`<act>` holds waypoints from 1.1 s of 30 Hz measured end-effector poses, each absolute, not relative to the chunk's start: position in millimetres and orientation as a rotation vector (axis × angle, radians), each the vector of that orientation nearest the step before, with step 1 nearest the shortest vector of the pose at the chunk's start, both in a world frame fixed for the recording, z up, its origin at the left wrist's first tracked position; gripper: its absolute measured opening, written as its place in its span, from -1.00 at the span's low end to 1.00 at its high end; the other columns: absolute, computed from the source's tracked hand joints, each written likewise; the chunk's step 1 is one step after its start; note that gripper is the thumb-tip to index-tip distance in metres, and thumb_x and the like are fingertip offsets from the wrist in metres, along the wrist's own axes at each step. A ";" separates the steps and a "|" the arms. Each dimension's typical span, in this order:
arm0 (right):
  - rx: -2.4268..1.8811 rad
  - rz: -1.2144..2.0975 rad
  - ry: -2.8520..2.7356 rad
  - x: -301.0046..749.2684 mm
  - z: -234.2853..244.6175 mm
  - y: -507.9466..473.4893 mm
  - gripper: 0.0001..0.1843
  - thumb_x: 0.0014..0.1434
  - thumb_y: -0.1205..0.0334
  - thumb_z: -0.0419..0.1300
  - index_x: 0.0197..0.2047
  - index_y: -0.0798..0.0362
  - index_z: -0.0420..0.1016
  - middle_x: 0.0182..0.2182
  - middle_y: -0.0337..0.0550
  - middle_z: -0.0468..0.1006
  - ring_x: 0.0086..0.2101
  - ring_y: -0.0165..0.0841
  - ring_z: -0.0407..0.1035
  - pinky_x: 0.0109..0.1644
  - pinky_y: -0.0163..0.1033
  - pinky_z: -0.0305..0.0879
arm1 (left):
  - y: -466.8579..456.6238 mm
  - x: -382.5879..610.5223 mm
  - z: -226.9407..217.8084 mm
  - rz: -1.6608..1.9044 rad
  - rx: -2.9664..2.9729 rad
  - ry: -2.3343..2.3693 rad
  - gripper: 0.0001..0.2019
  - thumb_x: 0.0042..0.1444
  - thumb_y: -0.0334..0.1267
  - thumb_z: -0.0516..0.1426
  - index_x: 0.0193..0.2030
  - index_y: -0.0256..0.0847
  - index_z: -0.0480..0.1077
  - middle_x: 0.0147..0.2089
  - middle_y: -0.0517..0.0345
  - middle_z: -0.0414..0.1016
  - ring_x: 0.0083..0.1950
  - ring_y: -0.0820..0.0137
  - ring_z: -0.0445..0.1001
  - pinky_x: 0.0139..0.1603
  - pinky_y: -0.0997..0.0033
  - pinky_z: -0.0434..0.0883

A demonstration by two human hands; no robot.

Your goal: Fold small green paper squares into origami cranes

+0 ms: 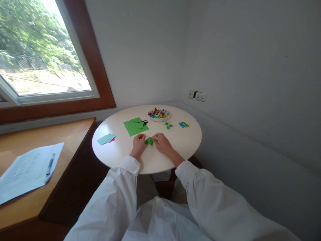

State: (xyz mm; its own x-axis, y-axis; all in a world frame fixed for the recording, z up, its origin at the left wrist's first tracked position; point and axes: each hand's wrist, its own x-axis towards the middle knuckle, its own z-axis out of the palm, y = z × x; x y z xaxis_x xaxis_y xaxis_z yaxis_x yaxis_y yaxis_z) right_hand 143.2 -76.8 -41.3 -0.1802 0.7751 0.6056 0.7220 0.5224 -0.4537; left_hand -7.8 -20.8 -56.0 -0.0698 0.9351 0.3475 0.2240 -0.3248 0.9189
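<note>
The green folded paper (150,141) is at the near part of the round white table (120,147), between the two hands of the person. The left hand (139,145) has its fingers bent, with the tips at the left edge of this paper; whether they pinch it or only rest beside it, I cannot tell. The right hand (162,144) comes from the other side, its index finger stretched out to the upper part of the paper; if the thumb also presses on it, I cannot tell, because the details are too small. Behind the right hand lie some small green folded pieces (168,125), and farther to the right there is a group of coloured strips (184,124), among them blue and yellow. Near the far edge stands a white dish (159,119), filled with many-coloured paper pieces (159,113). Beyond the left hand, black-handled scissors (144,123) rest upon green sheets (130,127), while light blue paper (106,139) partly covers red paper (112,139) near the left edge of the table.
</note>
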 end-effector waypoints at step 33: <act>-1.361 -0.082 -2.036 141.3 -47.1 -75.0 -0.67 0.10 0.47 0.05 -0.19 -0.03 0.56 -0.03 -0.04 0.37 0.01 -0.19 0.15 0.05 -0.03 0.17 | -25.5 -13.5 -46.6 1.536 1.517 1.455 -0.84 -0.03 -0.22 0.08 -0.45 -0.23 0.43 -0.43 0.05 0.51 -0.33 0.29 0.43 -0.24 0.31 0.32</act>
